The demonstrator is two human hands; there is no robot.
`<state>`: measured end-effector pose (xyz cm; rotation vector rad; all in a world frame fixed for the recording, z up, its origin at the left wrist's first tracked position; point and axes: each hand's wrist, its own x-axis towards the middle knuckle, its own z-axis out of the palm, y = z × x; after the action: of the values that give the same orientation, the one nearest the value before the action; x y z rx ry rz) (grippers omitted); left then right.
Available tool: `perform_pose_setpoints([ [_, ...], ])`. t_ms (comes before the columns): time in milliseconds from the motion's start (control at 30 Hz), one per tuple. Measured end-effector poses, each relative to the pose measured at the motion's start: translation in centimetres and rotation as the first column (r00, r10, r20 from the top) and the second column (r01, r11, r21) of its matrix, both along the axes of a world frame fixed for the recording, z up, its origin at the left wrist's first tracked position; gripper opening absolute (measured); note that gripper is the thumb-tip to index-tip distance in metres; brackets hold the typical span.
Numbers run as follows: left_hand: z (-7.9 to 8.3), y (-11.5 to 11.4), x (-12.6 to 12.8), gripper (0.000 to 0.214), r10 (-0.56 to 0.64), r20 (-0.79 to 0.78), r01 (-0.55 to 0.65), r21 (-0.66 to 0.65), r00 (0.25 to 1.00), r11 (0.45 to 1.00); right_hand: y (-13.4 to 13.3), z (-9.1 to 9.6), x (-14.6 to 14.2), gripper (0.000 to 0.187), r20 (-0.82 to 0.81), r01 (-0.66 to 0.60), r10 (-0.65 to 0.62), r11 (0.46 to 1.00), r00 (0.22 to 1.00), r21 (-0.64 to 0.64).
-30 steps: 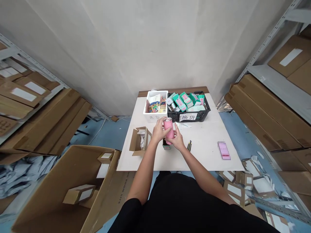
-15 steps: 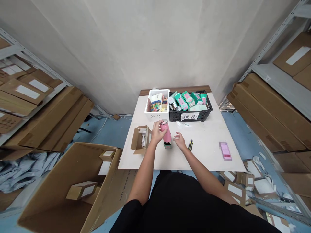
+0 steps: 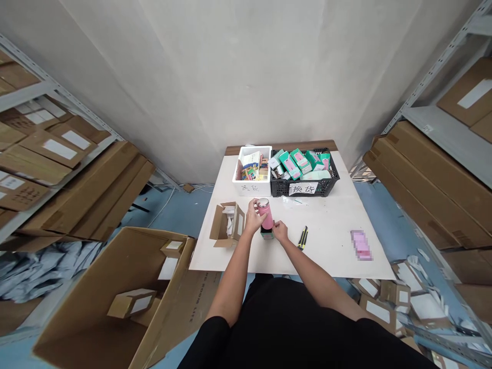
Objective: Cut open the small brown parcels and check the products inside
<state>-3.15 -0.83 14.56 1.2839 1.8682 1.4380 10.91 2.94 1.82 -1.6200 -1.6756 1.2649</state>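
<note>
A pink thermos bottle [image 3: 266,217] with a silver lid stands upright, its lower end inside a small green box [image 3: 267,234] on the table. My left hand [image 3: 253,219] is wrapped round the upper part of the bottle. At the box's right top edge, the fingers of my right hand [image 3: 281,231] are pinched together on the box. The bottom of the bottle is hidden by the box. Left of my hands sits an open brown carton [image 3: 240,225] with white packing material inside. A black and yellow utility knife [image 3: 303,238] lies to the right of my right hand.
At the back of the table [image 3: 326,246] stand a white bin [image 3: 249,189] with books and a black crate [image 3: 323,188] full of green boxes. A blurred pink item [image 3: 361,246] lies at right. A big carton [image 3: 77,287] stands at floor level on the left. Shelves flank both sides.
The bottle has sunk lower into the green box, with my left hand still round it. My right hand has moved left to the box's edge and its fingers have closed.
</note>
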Motion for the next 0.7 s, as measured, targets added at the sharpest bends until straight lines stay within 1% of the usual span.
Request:
perform_pose_setpoints([
  [100, -1.3, -0.3, -0.3, 0.072, -0.010, 0.020, 0.010, -0.021, 1.000, 1.000, 0.2, -0.4, 0.3, 0.025, -0.017, 0.031, -0.032, 0.998, 0.999, -0.050],
  [200, -2.4, -0.9, -0.5, 0.075, -0.035, 0.043, 0.037, -0.052, 0.998, 0.998, 0.2, -0.7, 0.4, 0.026, -0.035, -0.014, 0.013, 1.000, 0.999, -0.026],
  [267, -3.1, -1.4, -0.5, 0.080, -0.058, 0.053, 0.062, -0.075, 0.997, 0.995, 0.2, -0.9, 0.5, 0.026, -0.043, -0.048, 0.048, 0.999, 0.998, -0.004],
  [300, -3.5, -1.6, -0.4, 0.084, -0.070, 0.044, 0.074, -0.090, 0.997, 0.993, 0.2, -1.0, 0.5, 0.026, -0.043, -0.047, 0.047, 0.999, 0.998, -0.008],
  [367, -4.1, -2.0, -0.2, 0.090, -0.100, -0.011, 0.098, -0.127, 0.995, 0.987, 0.3, -1.0, 0.5, 0.026, -0.036, -0.008, 0.006, 0.999, 0.999, -0.042],
  [433, -4.9, -2.2, 0.2, 0.092, -0.135, -0.099, 0.118, -0.162, 0.986, 0.980, 0.3, -1.0, 0.6, 0.026, -0.030, 0.028, -0.030, 0.997, 0.999, -0.075],
  [567, -6.6, -2.6, 1.0, 0.084, -0.222, -0.257, 0.148, -0.280, 0.941, 0.949, 0.4, -0.9, 0.7, 0.027, -0.047, 0.032, -0.037, 0.995, 0.998, -0.096],
  [633, -7.5, -2.9, 1.3, 0.080, -0.257, -0.283, 0.160, -0.323, 0.924, 0.933, 0.4, -0.9, 0.9, 0.023, -0.079, 0.032, -0.042, 0.992, 0.996, -0.121],
  [700, -8.4, -3.3, 1.2, 0.079, -0.243, -0.272, 0.159, -0.297, 0.931, 0.942, 0.4, -0.9, 1.0, 0.020, -0.098, 0.048, -0.063, 0.988, 0.993, -0.147],
])
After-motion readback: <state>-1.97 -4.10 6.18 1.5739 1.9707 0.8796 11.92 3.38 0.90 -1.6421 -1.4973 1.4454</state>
